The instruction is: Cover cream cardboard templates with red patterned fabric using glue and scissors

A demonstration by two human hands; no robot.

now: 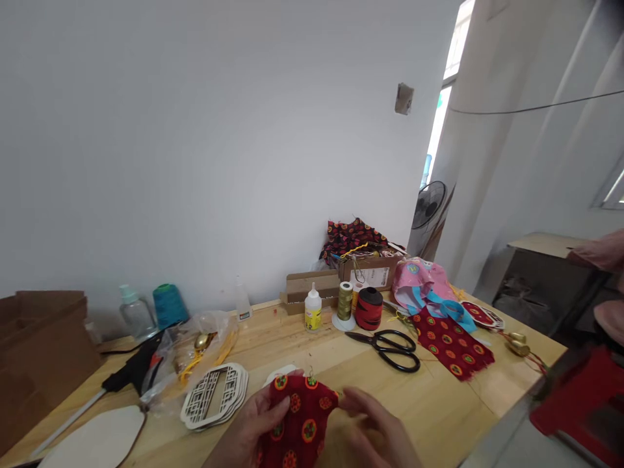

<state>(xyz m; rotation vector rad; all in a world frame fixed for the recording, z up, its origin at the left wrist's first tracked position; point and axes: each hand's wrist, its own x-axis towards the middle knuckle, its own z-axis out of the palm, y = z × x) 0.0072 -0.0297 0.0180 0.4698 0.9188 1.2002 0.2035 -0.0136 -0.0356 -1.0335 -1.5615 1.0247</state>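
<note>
Your left hand [256, 419] pinched the red patterned cloth [309, 416] between thumb and fingers, so it sat between your two hands. Your right hand [375, 426] was at the cloth's near corner, fingers bent; whether they gripped it, I couldn't tell. Black scissors [376, 340] lay beyond your right hand, lattice frames [228, 387] left of your left.

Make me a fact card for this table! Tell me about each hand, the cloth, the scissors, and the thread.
Left hand: holding the red cloth
Right hand: by the cloth's corner; blurry, so grip unclear
Cloth pattern: round orange-and-green designs
Scissors: black handles, lying on the table
Thread: blue spool, green spool, red-and-black spool
</note>
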